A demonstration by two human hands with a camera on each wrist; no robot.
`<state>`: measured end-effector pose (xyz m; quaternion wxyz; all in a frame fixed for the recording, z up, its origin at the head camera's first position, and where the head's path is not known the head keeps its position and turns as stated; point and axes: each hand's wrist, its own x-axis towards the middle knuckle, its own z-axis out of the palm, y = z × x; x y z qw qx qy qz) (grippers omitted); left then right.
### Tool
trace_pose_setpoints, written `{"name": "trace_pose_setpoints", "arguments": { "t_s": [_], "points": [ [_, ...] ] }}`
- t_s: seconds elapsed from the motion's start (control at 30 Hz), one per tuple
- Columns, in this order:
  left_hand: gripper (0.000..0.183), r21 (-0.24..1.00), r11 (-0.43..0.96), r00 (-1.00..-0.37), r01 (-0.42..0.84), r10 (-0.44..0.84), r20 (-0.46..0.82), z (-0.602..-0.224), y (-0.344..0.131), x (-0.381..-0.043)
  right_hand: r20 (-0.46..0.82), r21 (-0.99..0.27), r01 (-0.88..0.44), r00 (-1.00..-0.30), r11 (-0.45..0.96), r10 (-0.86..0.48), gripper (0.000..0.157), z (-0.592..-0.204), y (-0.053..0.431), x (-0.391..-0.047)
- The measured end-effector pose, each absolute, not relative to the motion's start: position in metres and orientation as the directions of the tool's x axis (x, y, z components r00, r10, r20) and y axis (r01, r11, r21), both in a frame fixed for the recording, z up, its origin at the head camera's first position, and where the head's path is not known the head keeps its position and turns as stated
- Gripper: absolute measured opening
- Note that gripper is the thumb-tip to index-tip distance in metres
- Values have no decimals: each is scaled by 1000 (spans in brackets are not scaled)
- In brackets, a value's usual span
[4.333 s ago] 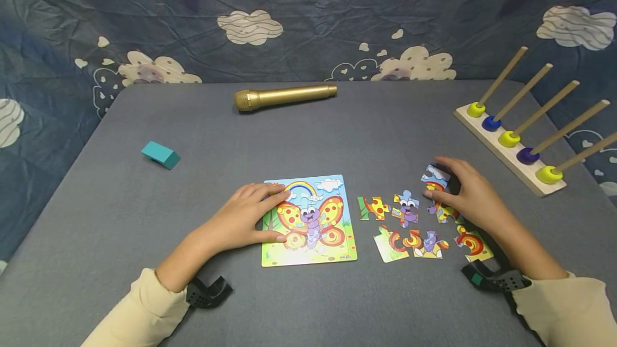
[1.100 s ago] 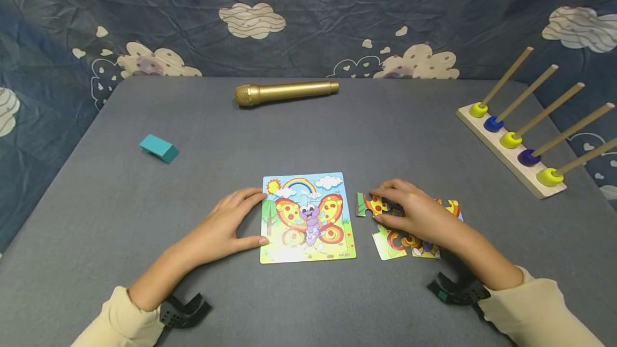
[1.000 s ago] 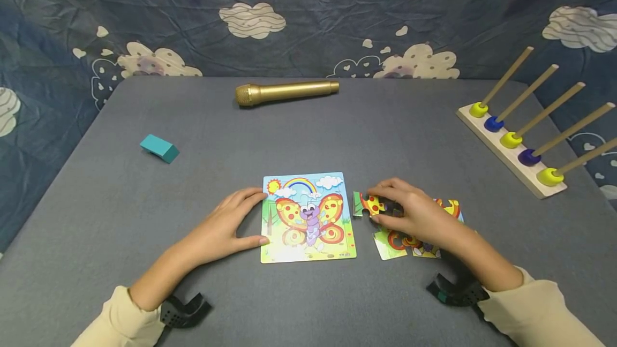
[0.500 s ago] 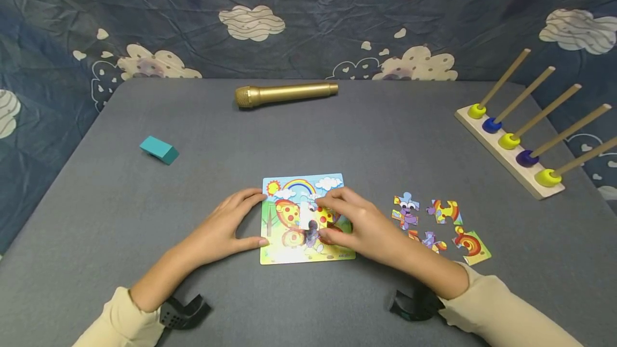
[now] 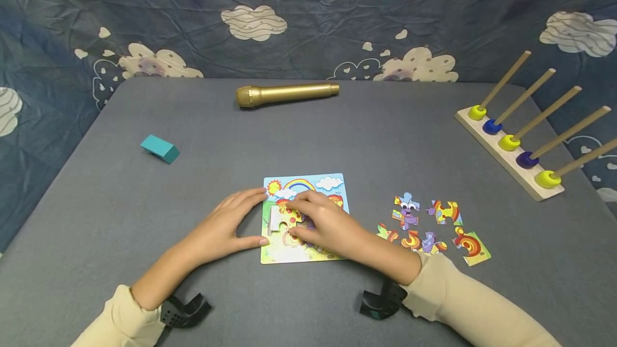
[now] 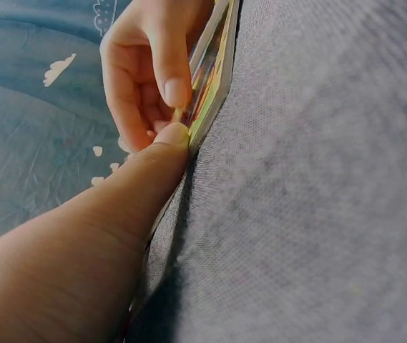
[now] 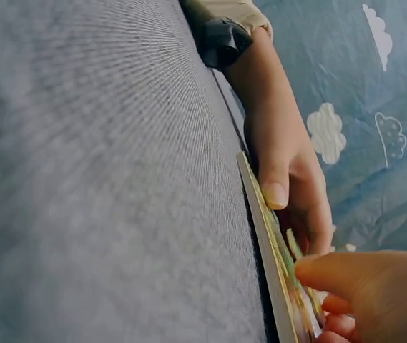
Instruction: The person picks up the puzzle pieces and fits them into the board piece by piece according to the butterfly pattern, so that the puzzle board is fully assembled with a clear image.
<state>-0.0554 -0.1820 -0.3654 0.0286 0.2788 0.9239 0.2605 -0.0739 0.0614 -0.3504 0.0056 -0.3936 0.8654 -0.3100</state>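
A square butterfly puzzle board lies on the table in the head view. My left hand rests at its left side, with thumb and fingertips spread and touching the edge. My right hand reaches over the board and pinches a yellow, red-dotted puzzle piece between thumb and fingers above the butterfly's left wing. The right wrist view shows that piece tilted just over the board. To the right lie several loose puzzle pieces; my right forearm partly covers the nearest ones.
A gold microphone lies at the back of the table. The teal block is at the left. On the right stands a wooden peg stand with coloured beads. A dark patterned cloth hangs behind.
My right hand has taken the dotted piece from the loose ones and carried it left across the board. My left hand has slid from over the board to its left edge.
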Motion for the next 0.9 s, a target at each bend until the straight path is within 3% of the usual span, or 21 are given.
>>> {"name": "trace_pose_setpoints", "arguments": {
  "t_s": [0.23,0.53,0.9],
  "points": [
    [76,503,700,-838,507,537,98,-364,-182,-55,207,-508,-679,-694,530,-690,39,-353,56,-79],
    [56,505,661,-804,555,581,122,-361,-183,-55,193,-519,-667,-701,535,-687,39,-354,55,-82],
    [63,521,662,-808,538,582,95,-361,-183,-54,95,-492,-671,-675,555,-732,50,-347,61,-82]
  ]
}}
